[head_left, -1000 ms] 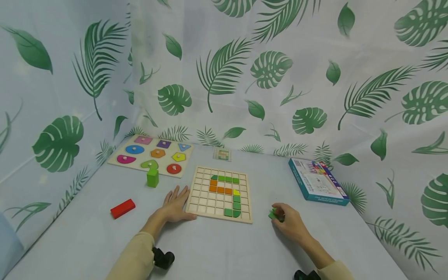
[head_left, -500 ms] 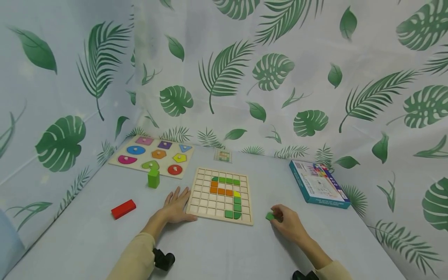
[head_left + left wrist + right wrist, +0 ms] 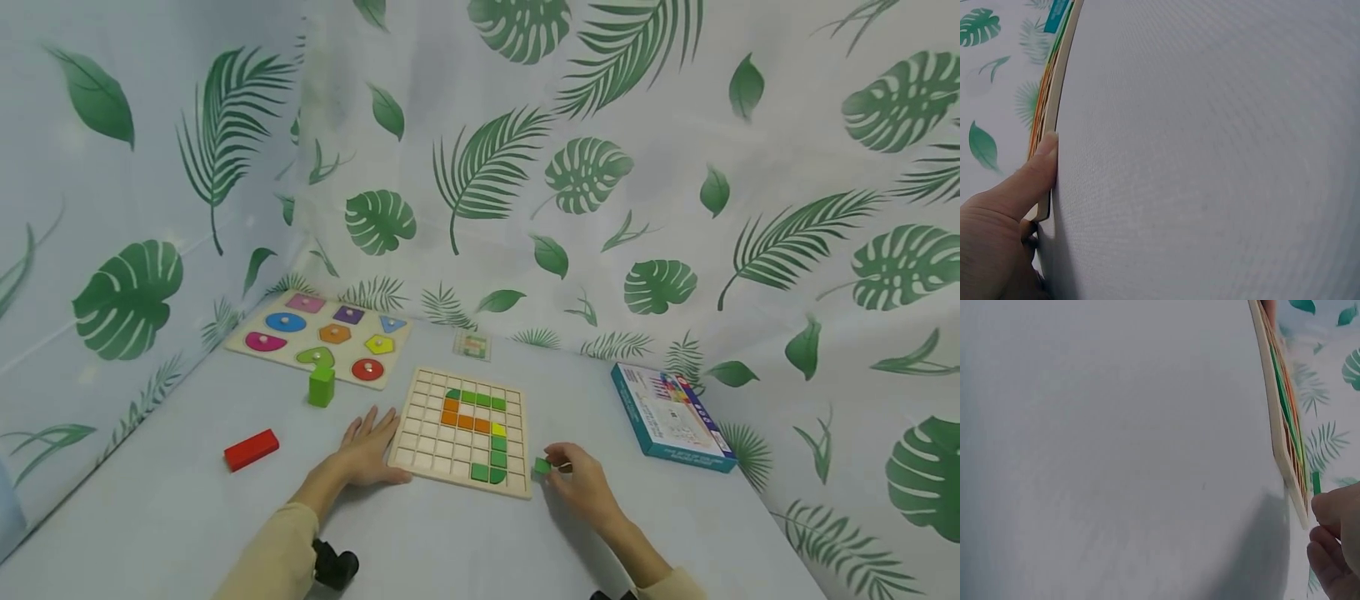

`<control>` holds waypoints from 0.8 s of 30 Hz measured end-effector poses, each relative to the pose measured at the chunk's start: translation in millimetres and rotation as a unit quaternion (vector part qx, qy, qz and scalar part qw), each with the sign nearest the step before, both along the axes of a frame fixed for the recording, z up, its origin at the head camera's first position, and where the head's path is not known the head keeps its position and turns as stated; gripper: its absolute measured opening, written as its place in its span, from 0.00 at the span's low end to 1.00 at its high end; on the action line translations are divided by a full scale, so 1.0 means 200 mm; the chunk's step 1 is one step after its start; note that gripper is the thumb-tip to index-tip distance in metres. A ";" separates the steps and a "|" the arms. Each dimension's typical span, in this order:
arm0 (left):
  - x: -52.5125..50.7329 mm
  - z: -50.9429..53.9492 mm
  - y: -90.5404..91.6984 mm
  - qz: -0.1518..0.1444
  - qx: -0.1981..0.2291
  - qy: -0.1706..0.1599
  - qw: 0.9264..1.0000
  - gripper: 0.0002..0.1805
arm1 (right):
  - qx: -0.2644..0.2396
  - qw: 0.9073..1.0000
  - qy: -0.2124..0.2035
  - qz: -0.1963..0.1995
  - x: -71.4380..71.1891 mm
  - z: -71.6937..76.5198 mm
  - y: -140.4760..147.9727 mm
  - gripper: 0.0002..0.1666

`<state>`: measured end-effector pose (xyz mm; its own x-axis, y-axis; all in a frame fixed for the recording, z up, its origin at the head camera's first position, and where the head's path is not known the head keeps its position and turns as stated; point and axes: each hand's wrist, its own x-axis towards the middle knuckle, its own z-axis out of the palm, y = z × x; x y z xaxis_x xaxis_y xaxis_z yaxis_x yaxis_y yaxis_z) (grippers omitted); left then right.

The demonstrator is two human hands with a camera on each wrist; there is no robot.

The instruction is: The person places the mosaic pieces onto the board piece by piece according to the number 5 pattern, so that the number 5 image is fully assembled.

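Note:
A wooden grid board point(image 3: 423, 442) lies on the table with green, orange and yellow tiles in a bent row on it. My left hand point(image 3: 370, 452) rests at its left corner, fingers straight and spread; in the left wrist view the thumb point(image 3: 1038, 164) touches the board's edge. Just off the board's right side, my right hand point(image 3: 583, 483) pinches a small green square tile point(image 3: 542, 467) between thumb and fingertips. In the right wrist view that tile point(image 3: 1316, 482) shows as a thin green strip above the fingers, close to the board's corner.
A shape puzzle board point(image 3: 255, 321) with knobbed pieces lies at the back left. Nearer stand a green block point(image 3: 321, 390) and a lying red block point(image 3: 251, 450). A small pattern card point(image 3: 472, 344) lies behind the grid board, a blue-edged box point(image 3: 671, 417) on the right.
My right hand has moved left with the green tile, from well right of the grid board to beside its right edge. The left hand stays at the board. The head view has shifted slightly.

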<state>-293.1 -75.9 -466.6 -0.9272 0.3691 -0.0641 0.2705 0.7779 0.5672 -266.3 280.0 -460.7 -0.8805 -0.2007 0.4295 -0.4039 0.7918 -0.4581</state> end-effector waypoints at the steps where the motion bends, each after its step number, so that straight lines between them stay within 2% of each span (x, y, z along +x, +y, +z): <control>1: 0.00 0.00 0.00 -0.001 -0.002 0.000 1.000 0.54 | -0.002 1.000 0.004 0.005 0.00 -0.01 -0.02 0.20; 12: 0.00 -0.01 -0.01 -0.006 -0.005 0.003 1.000 0.54 | 0.000 0.995 0.070 0.072 -0.03 -0.04 -0.18 0.22; 24: -0.02 -0.03 -0.01 -0.006 -0.010 -0.001 1.000 0.54 | -0.007 0.994 0.033 0.106 -0.07 -0.02 -0.35 0.19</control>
